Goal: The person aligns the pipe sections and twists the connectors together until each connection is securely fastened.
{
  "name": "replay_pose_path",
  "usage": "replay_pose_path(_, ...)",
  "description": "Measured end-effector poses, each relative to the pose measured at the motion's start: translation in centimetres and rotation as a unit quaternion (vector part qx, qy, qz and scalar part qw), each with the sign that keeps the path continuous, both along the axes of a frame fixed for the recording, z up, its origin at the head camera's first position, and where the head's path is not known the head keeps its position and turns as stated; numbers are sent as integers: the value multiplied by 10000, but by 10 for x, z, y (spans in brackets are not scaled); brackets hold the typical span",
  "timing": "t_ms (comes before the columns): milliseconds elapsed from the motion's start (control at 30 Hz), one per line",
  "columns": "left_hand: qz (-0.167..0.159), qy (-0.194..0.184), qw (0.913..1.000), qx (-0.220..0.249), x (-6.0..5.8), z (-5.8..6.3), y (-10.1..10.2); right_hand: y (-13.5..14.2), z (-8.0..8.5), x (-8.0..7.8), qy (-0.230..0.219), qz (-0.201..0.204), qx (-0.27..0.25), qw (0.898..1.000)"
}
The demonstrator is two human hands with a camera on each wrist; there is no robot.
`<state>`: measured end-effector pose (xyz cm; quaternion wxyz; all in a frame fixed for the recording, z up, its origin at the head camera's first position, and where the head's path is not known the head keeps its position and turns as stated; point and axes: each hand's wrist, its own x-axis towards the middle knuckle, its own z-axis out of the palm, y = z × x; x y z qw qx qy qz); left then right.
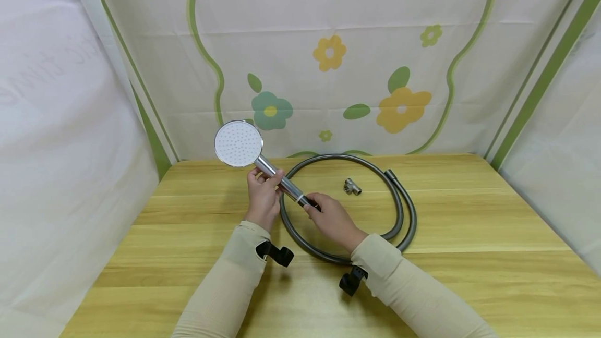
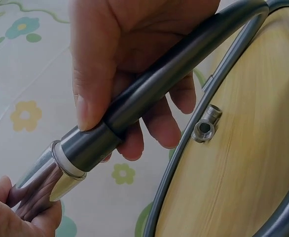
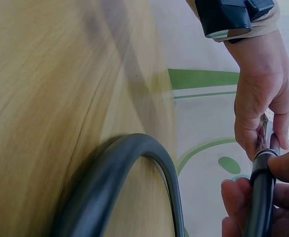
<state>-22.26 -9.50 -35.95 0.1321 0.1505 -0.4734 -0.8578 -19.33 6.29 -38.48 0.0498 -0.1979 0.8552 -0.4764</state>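
A chrome shower head (image 1: pixel 238 143) with a round white spray face is held up over the table, tilted, its face toward the camera. My left hand (image 1: pixel 264 196) grips its shiny handle (image 2: pixel 41 185). At the handle's lower end my right hand (image 1: pixel 334 219) pinches the dark grey connector (image 2: pixel 88 148) of a shower hose (image 1: pixel 347 157). The connector meets the handle end, with a thin white ring (image 2: pixel 70 163) showing between them. Whether the threads are engaged cannot be seen. The rest of the hose lies looped on the table, its other end fitting (image 1: pixel 391 174) at the right.
A small metal tee fitting (image 1: pixel 352 186) lies on the wooden table (image 1: pixel 469 213) inside the hose loop. Behind the table hangs a white cloth (image 1: pixel 281 9) with printed flowers, and white cloth walls (image 1: pixel 51 145) stand at both sides.
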Motion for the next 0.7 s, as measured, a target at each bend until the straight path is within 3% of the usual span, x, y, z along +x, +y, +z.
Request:
replay_pose_path(400, -27, 5, 10000, -47, 1, 1, 0, 1, 3, -3, -494, 64, -119, 9987)
replay_pose_path(700, -12, -22, 10000, -60, 1, 1, 1, 2, 5, -4, -478, 17, -116, 9988)
